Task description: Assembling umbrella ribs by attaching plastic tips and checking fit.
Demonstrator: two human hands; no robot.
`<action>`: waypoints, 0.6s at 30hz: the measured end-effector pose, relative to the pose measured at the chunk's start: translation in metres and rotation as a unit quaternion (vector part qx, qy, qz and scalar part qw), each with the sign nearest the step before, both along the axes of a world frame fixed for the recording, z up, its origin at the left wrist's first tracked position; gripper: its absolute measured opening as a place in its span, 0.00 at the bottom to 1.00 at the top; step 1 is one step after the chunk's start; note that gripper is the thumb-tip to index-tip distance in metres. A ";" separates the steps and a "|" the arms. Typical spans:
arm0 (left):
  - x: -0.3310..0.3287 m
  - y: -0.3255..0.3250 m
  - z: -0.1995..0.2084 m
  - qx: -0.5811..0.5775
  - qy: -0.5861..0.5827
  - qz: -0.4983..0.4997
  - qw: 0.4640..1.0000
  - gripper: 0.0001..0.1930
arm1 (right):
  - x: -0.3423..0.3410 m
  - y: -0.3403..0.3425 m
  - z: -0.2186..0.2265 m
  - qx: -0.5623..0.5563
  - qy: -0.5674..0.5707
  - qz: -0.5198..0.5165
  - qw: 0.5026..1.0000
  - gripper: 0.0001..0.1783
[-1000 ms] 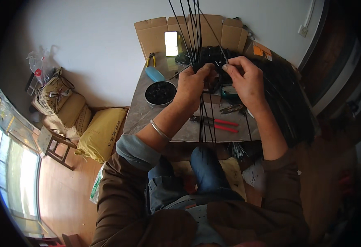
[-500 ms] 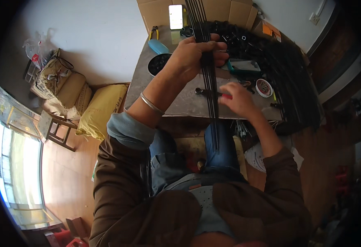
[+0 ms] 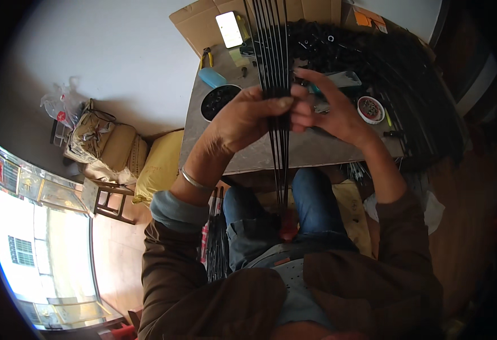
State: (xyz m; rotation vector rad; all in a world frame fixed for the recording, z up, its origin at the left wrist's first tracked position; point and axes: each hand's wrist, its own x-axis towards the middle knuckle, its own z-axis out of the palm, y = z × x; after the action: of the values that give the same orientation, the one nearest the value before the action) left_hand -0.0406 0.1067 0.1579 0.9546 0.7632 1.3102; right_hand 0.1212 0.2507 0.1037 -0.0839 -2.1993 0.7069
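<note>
A bundle of long thin black rods stands in front of me, its lower end reaching down between my knees. My left hand is closed around the bundle at mid-length, thumb across the front. On the bundle's right side is my right hand, its index finger stretched out and its fingers apart beside the rods and my left fingertips. Nothing shows in it, and whether it touches the rods is unclear. Behind the hands stands the grey table.
On the table lie a bowl of black parts, a light-blue object, yellow-handled pliers, a lit phone, a teal tray, a round tub of small parts and a heap of black parts. Yellow sacks stand left.
My right hand has left the red-handled tool on the table and risen to the rods. My left hand has come lower with the bundle, whose rods now fan wider at the top.
</note>
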 end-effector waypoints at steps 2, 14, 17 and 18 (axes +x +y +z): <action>0.004 -0.002 -0.005 0.013 -0.007 -0.032 0.999 0.14 | -0.013 -0.004 0.004 -0.540 -0.144 0.323 0.764 0.40; -0.002 -0.007 -0.091 0.022 0.053 0.074 0.996 0.13 | -0.121 0.107 -0.042 0.296 -0.071 -0.104 0.947 0.32; -0.001 -0.001 -0.135 -0.050 -0.035 0.086 0.994 0.15 | -0.118 0.116 -0.058 0.321 -0.285 -0.215 0.877 0.39; -0.003 -0.003 -0.142 -0.087 -0.049 0.073 0.992 0.14 | -0.112 0.108 -0.025 0.058 -0.357 -0.090 0.928 0.41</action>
State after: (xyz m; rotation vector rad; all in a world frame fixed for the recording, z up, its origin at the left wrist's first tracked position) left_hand -0.0437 0.1037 0.0157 0.7003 0.8681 1.3818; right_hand 0.0096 0.3585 0.0783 -0.5528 -2.8685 0.4787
